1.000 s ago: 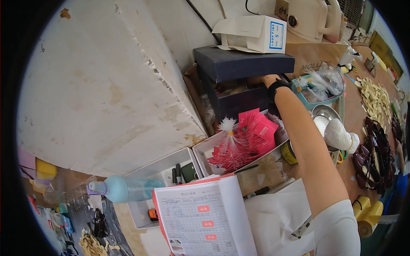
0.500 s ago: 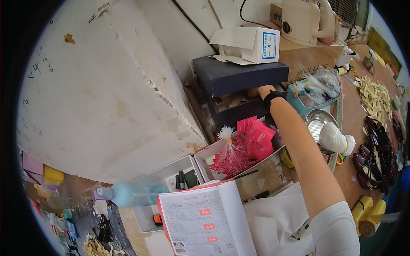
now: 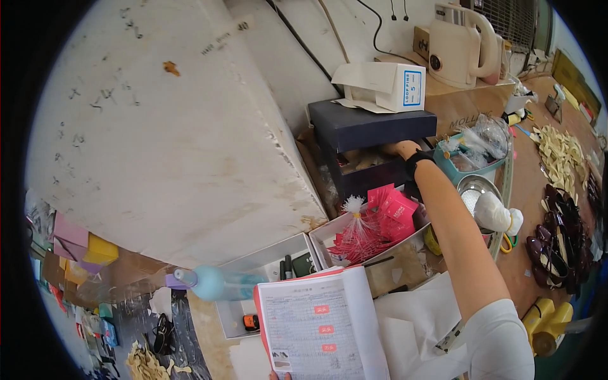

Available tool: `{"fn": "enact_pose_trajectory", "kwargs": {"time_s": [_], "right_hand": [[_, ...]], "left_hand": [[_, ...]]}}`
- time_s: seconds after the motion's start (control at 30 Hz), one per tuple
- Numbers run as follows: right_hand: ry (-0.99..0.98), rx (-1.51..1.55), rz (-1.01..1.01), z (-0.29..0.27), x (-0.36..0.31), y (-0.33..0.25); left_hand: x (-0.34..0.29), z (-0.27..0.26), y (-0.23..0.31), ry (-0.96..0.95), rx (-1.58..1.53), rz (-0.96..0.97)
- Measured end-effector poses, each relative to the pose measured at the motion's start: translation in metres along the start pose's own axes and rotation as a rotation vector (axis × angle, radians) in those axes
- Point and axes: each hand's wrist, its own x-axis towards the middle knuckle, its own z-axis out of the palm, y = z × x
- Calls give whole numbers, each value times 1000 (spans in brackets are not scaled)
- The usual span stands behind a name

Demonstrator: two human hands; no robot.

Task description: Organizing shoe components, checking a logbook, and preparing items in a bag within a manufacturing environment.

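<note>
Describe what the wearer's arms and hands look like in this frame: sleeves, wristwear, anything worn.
The right arm is bare from a short white sleeve at the shoulder down to the wrist, which carries a black band, possibly a watch or strap. The right hand shows no glove. Of the left hand only fingertips show at the lower edge, so nothing worn there can be told.
</note>
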Motion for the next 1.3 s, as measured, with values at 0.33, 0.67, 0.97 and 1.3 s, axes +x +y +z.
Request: {"fn": "enact_pose_trajectory", "kwargs": {"time_s": [0.33, 0.67, 0.97, 1.3], "right_hand": [[33, 483, 116, -7, -1, -4], [-22, 1354, 352, -21, -64, -33], [-409, 1412, 145, -24, -353, -122], [-470, 339, -733, -82, -633, -179]], "left_hand": [[3, -5, 2, 14, -19, 14], [-3, -4, -1, 15, -70, -15], [-12, -6, -23, -55, -160, 14], [-59, -269, 144, -311, -983, 192]]}}
